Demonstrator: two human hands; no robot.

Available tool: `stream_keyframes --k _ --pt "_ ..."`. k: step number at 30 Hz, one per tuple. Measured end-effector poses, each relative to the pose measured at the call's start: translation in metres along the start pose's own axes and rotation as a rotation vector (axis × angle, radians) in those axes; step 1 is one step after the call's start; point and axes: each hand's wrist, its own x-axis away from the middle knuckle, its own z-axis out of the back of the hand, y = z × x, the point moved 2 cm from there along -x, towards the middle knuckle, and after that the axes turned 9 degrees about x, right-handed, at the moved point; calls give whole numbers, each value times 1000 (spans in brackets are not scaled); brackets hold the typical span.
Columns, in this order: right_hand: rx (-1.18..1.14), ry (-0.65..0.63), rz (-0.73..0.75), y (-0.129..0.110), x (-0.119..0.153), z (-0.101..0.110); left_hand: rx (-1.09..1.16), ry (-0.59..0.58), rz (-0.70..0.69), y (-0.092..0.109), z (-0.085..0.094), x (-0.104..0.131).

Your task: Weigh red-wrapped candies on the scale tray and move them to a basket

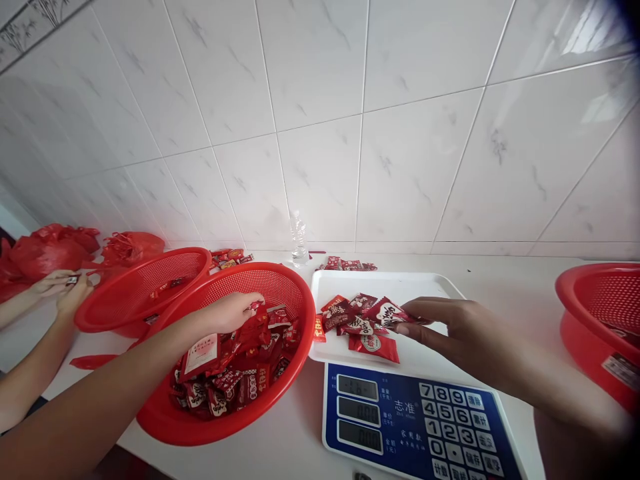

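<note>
Blue-panelled digital scale (404,408) nearest, 3 displays, on white table (295,420). Left arm extended from lower left, left hand (235,312) palm-down above mesh-walled red colander (280,283) of wrapped candies (237,383); fingers closed on a small red packet (255,306). Right hand (440,321) comes from lower right, thumb below; fingers pinch 1 dark-red candy wrapper (384,313) over white scale tray (417,283), beside other packets. Beyond: clear plastic bottle (299,245), then marble-patterned tile wall (320,180).
</note>
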Motion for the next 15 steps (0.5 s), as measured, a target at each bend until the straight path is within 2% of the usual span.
stream_keyframes --k 5,11,15 --pt "5 4 18 1 -1 -1 44 43 26 3 -6 -1" --pt "22 8 16 2 1 -1 223 79 39 8 -14 -10" --pt "21 3 11 2 1 -1 -8 280 20 17 -19 -9"
